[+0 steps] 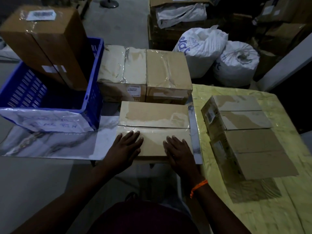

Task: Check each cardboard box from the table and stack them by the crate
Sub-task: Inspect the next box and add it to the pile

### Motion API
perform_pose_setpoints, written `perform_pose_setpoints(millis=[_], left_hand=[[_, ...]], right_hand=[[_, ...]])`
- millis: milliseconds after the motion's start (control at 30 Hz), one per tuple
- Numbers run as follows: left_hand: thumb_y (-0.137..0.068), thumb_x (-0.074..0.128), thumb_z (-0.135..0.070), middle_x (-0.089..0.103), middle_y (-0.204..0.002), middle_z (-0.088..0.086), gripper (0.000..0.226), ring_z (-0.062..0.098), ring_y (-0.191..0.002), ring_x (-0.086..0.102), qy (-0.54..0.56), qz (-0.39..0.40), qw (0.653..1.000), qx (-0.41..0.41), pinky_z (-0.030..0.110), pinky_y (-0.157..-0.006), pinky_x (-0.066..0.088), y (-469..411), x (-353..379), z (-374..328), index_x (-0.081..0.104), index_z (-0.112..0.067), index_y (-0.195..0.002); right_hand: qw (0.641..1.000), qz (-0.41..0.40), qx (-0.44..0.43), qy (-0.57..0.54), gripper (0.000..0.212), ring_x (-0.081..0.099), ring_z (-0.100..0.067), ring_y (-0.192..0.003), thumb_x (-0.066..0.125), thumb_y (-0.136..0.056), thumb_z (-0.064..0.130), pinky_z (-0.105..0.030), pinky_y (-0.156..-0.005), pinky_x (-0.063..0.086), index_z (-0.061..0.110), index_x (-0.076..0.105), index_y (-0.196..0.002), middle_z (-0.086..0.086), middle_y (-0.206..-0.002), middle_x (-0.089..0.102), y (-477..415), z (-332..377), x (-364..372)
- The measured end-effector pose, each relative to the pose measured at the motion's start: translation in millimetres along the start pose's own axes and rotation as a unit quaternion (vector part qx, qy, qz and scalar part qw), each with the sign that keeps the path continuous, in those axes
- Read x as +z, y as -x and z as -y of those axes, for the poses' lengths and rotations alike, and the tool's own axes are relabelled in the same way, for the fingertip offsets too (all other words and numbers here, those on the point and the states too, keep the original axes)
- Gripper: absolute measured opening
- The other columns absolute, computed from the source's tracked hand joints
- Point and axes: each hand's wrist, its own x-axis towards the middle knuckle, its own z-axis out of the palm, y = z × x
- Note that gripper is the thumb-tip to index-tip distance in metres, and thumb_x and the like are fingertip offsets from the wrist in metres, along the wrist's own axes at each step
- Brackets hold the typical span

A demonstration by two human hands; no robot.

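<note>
A flat taped cardboard box (pixel 153 115) lies on the marble table (pixel 50 146) right of the blue crate (pixel 91 98). My left hand (pixel 126 147) and my right hand (pixel 179 151) rest flat on its near top, fingers spread, gripping nothing. Two taped boxes (pixel 123 65) (pixel 167 68) stand side by side behind it. A tall box (pixel 45 39) stands tilted inside the crate. On the yellow-covered table (pixel 270 217) at the right lie two more boxes (pixel 241 114) (pixel 256 152).
White sacks (pixel 202 46) (pixel 236 63) sit on the floor beyond the tables. More cartons (pixel 177 2) are piled at the back and back right. A white label sheet (pixel 50 122) hangs on the crate's front. Grey floor lies below the table's near edge.
</note>
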Motion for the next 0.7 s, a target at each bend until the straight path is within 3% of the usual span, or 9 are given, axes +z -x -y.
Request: perform_pose_setpoints(millis=[167, 367, 500, 600, 633, 700], left_hand=[[-0.103, 0.024, -0.05, 0.036, -0.162, 0.007, 0.058, 0.029, -0.151, 0.027, 0.027, 0.001, 0.999, -0.018, 0.056, -0.12, 0.023, -3.1, -1.6, -7.8, 0.044, -0.024, -0.151], [-0.097, 0.042, -0.048, 0.047, -0.154, 0.012, 0.053, 0.03, -0.146, 0.037, 0.103, -0.056, 0.992, -0.049, 0.056, -0.116, 0.035, -8.6, -24.4, -11.6, 0.06, -0.019, -0.137], [-0.097, 0.056, -0.043, 0.032, -0.162, 0.012, 0.062, 0.031, -0.152, 0.025, 0.11, -0.093, 0.977, -0.158, 0.056, -0.12, 0.03, -31.5, -44.1, -0.4, 0.043, -0.015, -0.151], [-0.095, 0.065, -0.041, 0.017, -0.167, 0.016, 0.085, 0.035, -0.153, 0.019, 0.129, -0.037, 0.963, -0.232, 0.055, -0.121, 0.028, -54.1, -46.7, 14.7, 0.02, -0.012, -0.16], [-0.091, 0.066, -0.047, 0.02, -0.166, 0.017, 0.091, 0.037, -0.151, 0.025, 0.144, -0.021, 0.958, -0.245, 0.054, -0.119, 0.033, -61.3, -44.2, 22.2, 0.019, -0.012, -0.16], [-0.078, 0.066, -0.058, 0.044, -0.15, 0.016, 0.091, 0.035, -0.133, 0.05, 0.212, -0.021, 0.941, -0.263, 0.052, -0.105, 0.049, -69.7, -46.3, 28.8, 0.033, -0.014, -0.15]], right_hand=[[0.999, 0.005, 0.036, -0.034, 0.048, 0.041, -0.024, -0.147, 0.037, -0.103, 0.038, -0.051, -0.122, 0.02, 0.019, 0.062, -0.14, -0.004, -0.153, 0.053, -4.2, 7.4, -4.6], [0.997, -0.053, 0.057, -0.027, 0.041, 0.052, -0.031, -0.134, 0.057, -0.094, 0.037, -0.056, -0.112, 0.04, 0.017, 0.067, -0.128, -0.012, -0.14, 0.061, -22.1, 4.2, -21.1], [0.976, -0.088, 0.187, -0.069, 0.065, 0.04, -0.034, -0.141, 0.074, -0.091, 0.034, -0.035, -0.115, 0.029, 0.009, 0.051, -0.146, -0.018, -0.152, 0.046, -55.8, -10.4, -44.1], [0.951, -0.06, 0.259, -0.156, 0.078, 0.043, -0.035, -0.14, 0.08, -0.089, 0.028, -0.016, -0.1, 0.028, 0.001, 0.041, -0.152, -0.021, -0.151, 0.047, -79.5, -18.0, -58.0], [0.94, -0.055, 0.279, -0.189, 0.079, 0.047, -0.035, -0.138, 0.081, -0.088, 0.027, -0.014, -0.096, 0.03, 0.001, 0.041, -0.151, -0.02, -0.148, 0.051, -85.2, -19.8, -60.4], [0.921, -0.049, 0.312, -0.229, 0.081, 0.053, -0.033, -0.133, 0.083, -0.087, 0.029, -0.019, -0.094, 0.037, 0.003, 0.041, -0.151, -0.017, -0.145, 0.056, -93.2, -22.3, -61.4]])
